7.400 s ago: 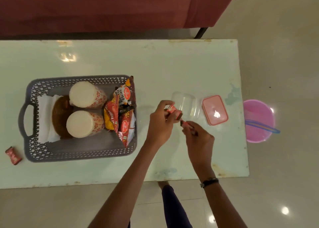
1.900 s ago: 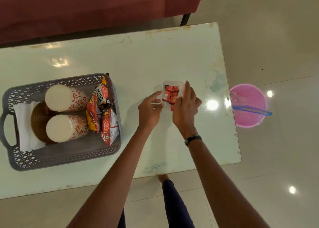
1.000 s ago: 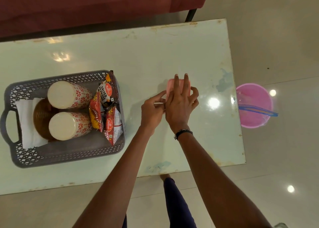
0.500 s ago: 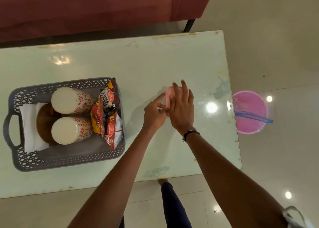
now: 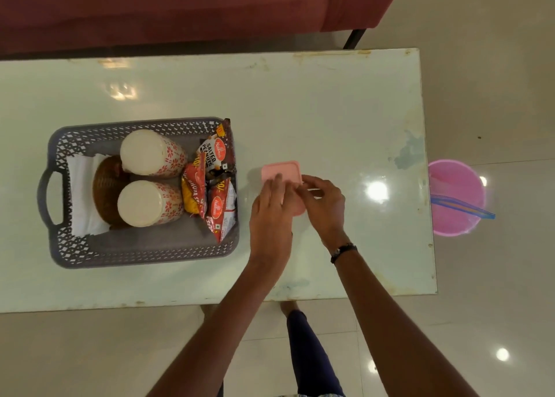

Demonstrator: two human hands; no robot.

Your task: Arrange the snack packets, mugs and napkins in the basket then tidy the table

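From the head camera: both hands on the pink lid (image 5: 280, 170) mid-table (image 5: 315, 102). Left hand (image 5: 271, 213) lies flat, fingers straight, pressing its near-left part. Right hand (image 5: 322, 203) has fingers curled at its right edge; whether they actually clamp it, I cannot tell. Just left sits the basket (image 5: 144, 254), holding two mugs (image 5: 148, 152), snack packets (image 5: 214, 186) and a napkin (image 5: 81, 192). A pink bucket (image 5: 456, 198) stands on the floor, right.

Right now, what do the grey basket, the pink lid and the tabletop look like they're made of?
Grey basket: apparently moulded plastic, matt, with lattice-pierced walls and a cut-out handle.
Pink lid: likely plastic, smooth, slightly sheened, with rounded corners.
Tabletop: possibly glass or a glossy coating; it mirrors ceiling lights, with worn patches at the edges.
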